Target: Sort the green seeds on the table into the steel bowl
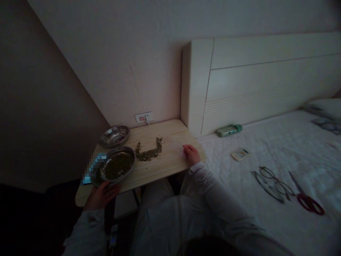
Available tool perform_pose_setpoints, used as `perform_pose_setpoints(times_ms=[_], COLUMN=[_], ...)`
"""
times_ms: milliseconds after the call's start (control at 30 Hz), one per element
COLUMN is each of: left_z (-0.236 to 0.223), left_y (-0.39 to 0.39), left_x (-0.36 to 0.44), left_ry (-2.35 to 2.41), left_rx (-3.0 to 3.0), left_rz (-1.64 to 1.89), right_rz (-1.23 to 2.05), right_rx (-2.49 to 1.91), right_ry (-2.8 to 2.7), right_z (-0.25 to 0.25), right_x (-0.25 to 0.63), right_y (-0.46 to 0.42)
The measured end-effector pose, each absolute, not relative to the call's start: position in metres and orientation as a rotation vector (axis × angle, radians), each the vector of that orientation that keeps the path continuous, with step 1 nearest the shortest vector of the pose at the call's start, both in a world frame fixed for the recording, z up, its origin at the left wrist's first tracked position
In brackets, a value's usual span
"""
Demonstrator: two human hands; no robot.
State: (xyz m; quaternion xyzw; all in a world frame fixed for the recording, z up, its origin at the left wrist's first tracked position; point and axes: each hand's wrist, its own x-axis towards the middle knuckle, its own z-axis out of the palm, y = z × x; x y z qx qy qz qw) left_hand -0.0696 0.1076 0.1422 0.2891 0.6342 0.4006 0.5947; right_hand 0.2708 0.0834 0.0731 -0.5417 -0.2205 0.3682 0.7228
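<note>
My left hand (101,195) grips the near rim of a steel plate (113,167) filled with small greenish seeds, at the left front of a small wooden table (165,165). My right hand (191,154) rests curled on the table's right edge, fingers on a small white paper (178,147). Between the hands lies a U-shaped pile of the same seeds (149,152) on the bare wood. A second, empty steel plate (114,135) sits behind the first, near the wall.
A wall socket (144,117) with a plug sits behind the table. On the white bed to the right lie a green case (228,130), a small card (240,154), two pairs of glasses (271,183) and red-handled scissors (307,200). A headboard (266,78) stands behind.
</note>
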Motion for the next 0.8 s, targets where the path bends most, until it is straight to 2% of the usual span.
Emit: perform_pose_setpoints(times_ms=[533, 800], left_z=[0.127, 0.137], left_y=[0.118, 0.112], left_x=[-0.087, -0.074], left_ry=[1.330, 1.377], left_rx=[0.605, 0.648], left_rz=[0.890, 0.959], right_rz=[0.757, 0.737], right_rx=[-1.296, -1.330], right_ry=[-0.500, -0.465], right_z=[0.078, 0.082], right_x=[0.270, 0.271], right_y=[0.079, 0.077])
